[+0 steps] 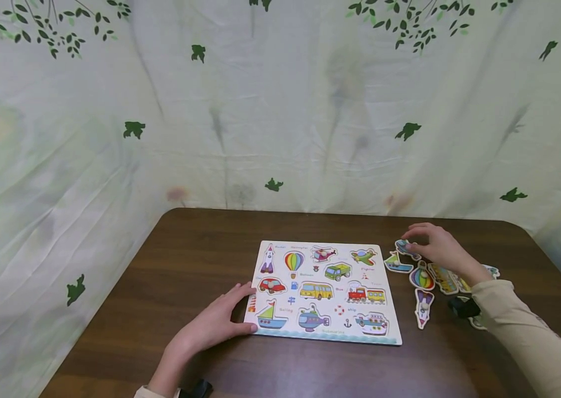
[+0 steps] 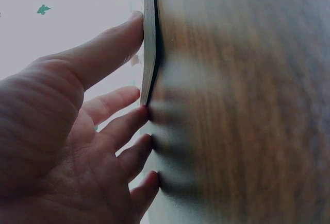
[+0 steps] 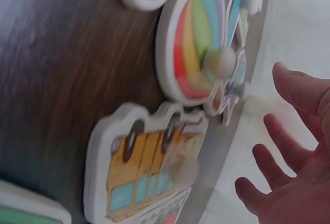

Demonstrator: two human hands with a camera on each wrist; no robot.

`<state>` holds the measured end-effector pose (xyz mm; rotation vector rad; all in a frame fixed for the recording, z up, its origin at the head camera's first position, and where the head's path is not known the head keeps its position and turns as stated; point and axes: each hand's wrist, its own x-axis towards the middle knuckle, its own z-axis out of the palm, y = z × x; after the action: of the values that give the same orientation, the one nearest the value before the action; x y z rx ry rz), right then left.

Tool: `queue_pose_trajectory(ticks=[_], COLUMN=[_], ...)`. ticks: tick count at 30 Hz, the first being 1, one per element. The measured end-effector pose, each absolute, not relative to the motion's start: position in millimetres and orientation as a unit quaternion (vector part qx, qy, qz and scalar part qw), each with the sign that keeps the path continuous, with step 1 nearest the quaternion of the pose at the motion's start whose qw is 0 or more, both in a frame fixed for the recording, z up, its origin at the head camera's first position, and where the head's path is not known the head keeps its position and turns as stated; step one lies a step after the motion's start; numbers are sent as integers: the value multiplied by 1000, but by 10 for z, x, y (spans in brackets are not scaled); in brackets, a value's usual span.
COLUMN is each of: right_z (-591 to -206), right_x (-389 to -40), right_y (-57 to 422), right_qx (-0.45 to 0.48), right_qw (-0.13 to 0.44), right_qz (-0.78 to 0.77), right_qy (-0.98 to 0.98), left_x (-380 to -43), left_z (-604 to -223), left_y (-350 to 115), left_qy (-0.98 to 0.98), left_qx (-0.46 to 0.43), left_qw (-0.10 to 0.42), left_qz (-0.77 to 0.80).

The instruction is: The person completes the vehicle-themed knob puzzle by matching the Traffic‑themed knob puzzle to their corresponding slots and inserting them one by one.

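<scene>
A white puzzle board [image 1: 347, 257] with printed vehicles lies flat on the table. My left hand [image 1: 215, 320] rests at its left side, thumb by the near corner and fingertips along the edge; the left wrist view shows these fingers spread. Right of the board, my right hand [image 1: 436, 246] hovers over a blue knobbed puzzle piece [image 1: 402, 246], partly covered by the fingers. In the right wrist view, its fingers are loosely bent, nothing between them. Close by lie a sailboat piece [image 1: 397, 264], a balloon piece [image 1: 423, 278], a rocket piece [image 1: 423, 307] and a yellow bus piece [image 3: 139, 167].
More puzzle pieces lie beneath the right forearm, partly hidden by the sleeve [image 1: 524, 326] and a black wrist device [image 1: 463, 307]. The brown wooden table [image 1: 185, 260] ends at a pale curtain [image 1: 280, 110] with leaf prints behind and beside it.
</scene>
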<state>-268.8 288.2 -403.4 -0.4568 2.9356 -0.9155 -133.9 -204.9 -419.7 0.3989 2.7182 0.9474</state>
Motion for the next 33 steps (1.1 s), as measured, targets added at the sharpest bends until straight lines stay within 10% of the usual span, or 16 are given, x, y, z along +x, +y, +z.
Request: queue_pose_trajectory(ticks=[33], right_z=[-4229], right_x=[-2847], right_y=[3019], right_qx=[-134], right_qw=[30], right_qz=[-266], right_qy=[954], left_x=[-1344], left_z=[-4231], left_y=[-2067], left_qy=[929], left_qx=[141], left_qw=[109], left_qz=[324])
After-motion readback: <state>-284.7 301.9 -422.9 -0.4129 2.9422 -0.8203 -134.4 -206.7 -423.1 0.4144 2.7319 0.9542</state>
